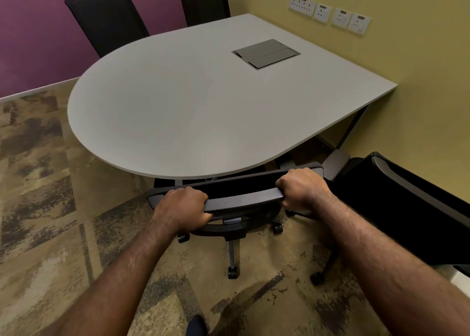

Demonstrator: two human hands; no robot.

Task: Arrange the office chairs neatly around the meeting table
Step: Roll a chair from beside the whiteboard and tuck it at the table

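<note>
Meeting table (178, 101) is filling centre frame. Office chair (236, 198) is sitting at its lower curved edge, backrest top running left-right, seat partly tucked under. Left hand (181, 204) and right hand (302, 189) are gripping that top rail, fingers curled over it, equally near.

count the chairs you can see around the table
4. Two chairs stand at the table's far side by the purple wall, one is gripped by both hands at the near edge, one sits right. More may be out of view.
</note>
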